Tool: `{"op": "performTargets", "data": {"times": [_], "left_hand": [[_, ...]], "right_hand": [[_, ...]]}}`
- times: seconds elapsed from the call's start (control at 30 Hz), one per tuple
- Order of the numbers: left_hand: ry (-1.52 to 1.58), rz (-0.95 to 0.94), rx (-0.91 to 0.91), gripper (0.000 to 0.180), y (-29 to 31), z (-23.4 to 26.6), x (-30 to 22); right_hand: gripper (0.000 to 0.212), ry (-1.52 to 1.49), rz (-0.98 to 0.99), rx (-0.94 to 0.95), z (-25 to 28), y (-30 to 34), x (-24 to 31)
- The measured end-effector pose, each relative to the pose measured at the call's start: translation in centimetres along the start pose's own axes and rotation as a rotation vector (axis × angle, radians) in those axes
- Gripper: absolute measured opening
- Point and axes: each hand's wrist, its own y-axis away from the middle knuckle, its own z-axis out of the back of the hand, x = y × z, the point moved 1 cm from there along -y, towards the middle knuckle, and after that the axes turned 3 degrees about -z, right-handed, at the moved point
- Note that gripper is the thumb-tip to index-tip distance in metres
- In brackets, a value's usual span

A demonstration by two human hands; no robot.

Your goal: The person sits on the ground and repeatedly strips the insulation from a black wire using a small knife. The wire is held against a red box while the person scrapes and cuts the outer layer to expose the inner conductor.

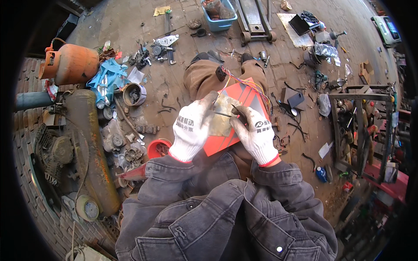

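Both my hands wear white knitted gloves with red cuffs and dark, dirty fingertips. A thin dark wire (223,114) stretches between them. My left hand (193,126) is closed at one end of it, though its fingertips are partly hidden. With thumb and fingers pinched, my right hand (254,135) grips the other end. Underneath lies a stained yellowish sheet (221,126), resting on a red and grey flat board (217,145) across my lap. Several coloured wires (250,83) run over the board's far edge from a black connector (221,73).
An orange gas cylinder (76,64) and a rusty long tank (87,148) lie left. A red bucket (157,148) stands near my left forearm. Beyond my knees are a blue basin (220,24) and a floor jack (253,21). A metal frame (359,130) stands right; scraps litter the paving.
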Motion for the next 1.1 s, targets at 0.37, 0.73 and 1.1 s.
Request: {"op": "performTargets", "data": {"times": [0.37, 0.73, 1.1], "left_hand": [[-0.38, -0.352, 0.106, 0.033, -1.9, 0.8, 2.0], [-0.192, -0.345, 0.104, 0.034, -1.9, 0.0, 4.0], [-0.101, -0.213, 0.115, 0.032, -2.0, -0.1, 4.6]], "right_hand": [[0.031, 0.242, 0.338, -0.043, 0.4, 0.6, -1.1], [0.025, 0.185, 0.061, 0.161, 1.2, -0.8, 1.5], [0.025, 0.195, 0.055, 0.228, -0.3, -2.0, 0.7]]}}
